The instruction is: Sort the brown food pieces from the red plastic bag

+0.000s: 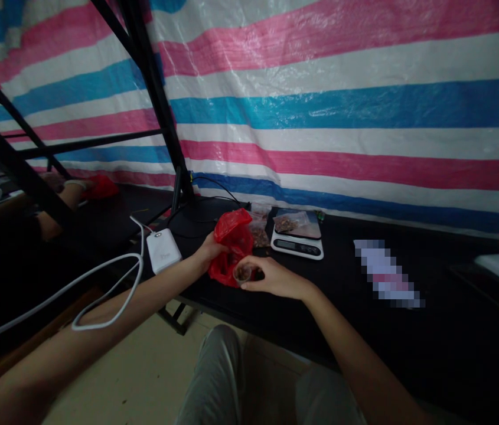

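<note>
My left hand grips the left edge of a red plastic bag that lies on the black table. My right hand holds a small clear cup with brown bits in it, right at the bag's lower opening. Just behind the bag lies a clear packet of brown pieces. A white kitchen scale stands to the right of it, with a small clear bag of brown pieces resting on its platform.
A white power bank with a white cable lies left of the bag. A black stand pole rises behind. Another person's arm rests at far left near red material. A striped tarp backs the table.
</note>
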Demonstrator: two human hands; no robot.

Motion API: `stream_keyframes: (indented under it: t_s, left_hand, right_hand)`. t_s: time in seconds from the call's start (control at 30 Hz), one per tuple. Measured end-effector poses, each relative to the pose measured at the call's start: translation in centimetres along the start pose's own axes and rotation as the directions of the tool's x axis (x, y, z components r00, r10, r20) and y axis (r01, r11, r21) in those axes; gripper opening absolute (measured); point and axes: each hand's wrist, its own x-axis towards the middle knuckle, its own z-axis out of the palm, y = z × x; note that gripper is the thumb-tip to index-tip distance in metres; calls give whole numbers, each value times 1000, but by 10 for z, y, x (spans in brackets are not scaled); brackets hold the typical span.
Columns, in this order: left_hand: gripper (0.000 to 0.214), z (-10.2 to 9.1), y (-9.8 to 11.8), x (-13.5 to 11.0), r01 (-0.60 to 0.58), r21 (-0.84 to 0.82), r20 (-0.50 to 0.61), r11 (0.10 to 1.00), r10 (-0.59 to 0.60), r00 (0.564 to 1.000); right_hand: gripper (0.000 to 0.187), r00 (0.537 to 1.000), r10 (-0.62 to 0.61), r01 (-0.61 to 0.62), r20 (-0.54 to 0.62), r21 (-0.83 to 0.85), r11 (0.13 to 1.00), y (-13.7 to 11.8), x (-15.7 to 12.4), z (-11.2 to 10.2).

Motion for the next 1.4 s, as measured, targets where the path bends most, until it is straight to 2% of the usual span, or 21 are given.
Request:
stream_keyframes:
  t_s: [0.07, 0.13, 0.3, 0.47, 0.57, 0.73, 0.9, 0.97, 1.1, 1.2, 1.27, 1.3, 1.37, 1.4]
  left_hand:
    - [44, -4, -5, 4, -71, 36, -72, 997, 74, 995]
    - [42, -7, -8, 7, -104, 90, -97, 990, 113, 989]
    - [36, -15, -9, 11, -105, 215, -47, 971, 118, 992]
    - [29, -26, -11, 22, -151, 412, 29, 899, 153, 988]
    - [30, -30, -10, 25, -177, 445, 71, 878, 162, 984]
    - [35, -33, -3, 20, -215, 470, 153, 856, 161, 975]
    - [40, -34, 3, 19, -251, 468, 194, 847, 178, 965]
    - [46, -36, 4, 21, -251, 439, 210, 863, 173, 962]
    - [54, -41, 2, 27, -217, 392, 257, 894, 120, 959]
    - [65, -46, 1, 28, -238, 358, 318, 903, 121, 940]
    - [76, -49, 4, 28, -277, 355, 337, 893, 155, 929]
    - [81, -52, 6, 29, -295, 372, 327, 880, 173, 929]
    - [86, -57, 13, 31, -313, 440, 288, 842, 197, 937]
    - [88, -61, 17, 33, -318, 479, 266, 818, 210, 941]
  right_hand:
    - [33, 992, -30, 19, 120, 86, 996, -5, -3, -1]
    - [33, 986, -37, 20, 164, 104, 994, -8, -4, -2]
    - [31, 989, -19, 16, 146, 20, 1000, -8, -5, -6]
    - [32, 993, -10, 12, 122, -18, 1000, -11, -5, -10]
    - [31, 999, -28, 31, 41, -68, 997, -11, -5, -16]
    - [33, 980, 2, -23, -200, -101, 995, 0, -8, -34]
    - [33, 962, 69, -113, -264, -152, 982, 15, -13, -43]
    - [35, 967, 86, -131, -241, -177, 975, 18, -14, -41]
    - [36, 987, 100, -125, -125, -213, 969, 21, -13, -34]
    - [43, 991, 105, -120, -82, -215, 969, 22, -12, -33]
    - [40, 987, 84, -110, -133, -206, 972, 23, -11, -35]
    - [34, 977, 71, -115, -199, -217, 969, 23, -11, -36]
    - [26, 929, 45, -169, -368, -314, 934, 25, -10, -41]
    - [23, 898, 28, -222, -439, -397, 890, 26, -10, -43]
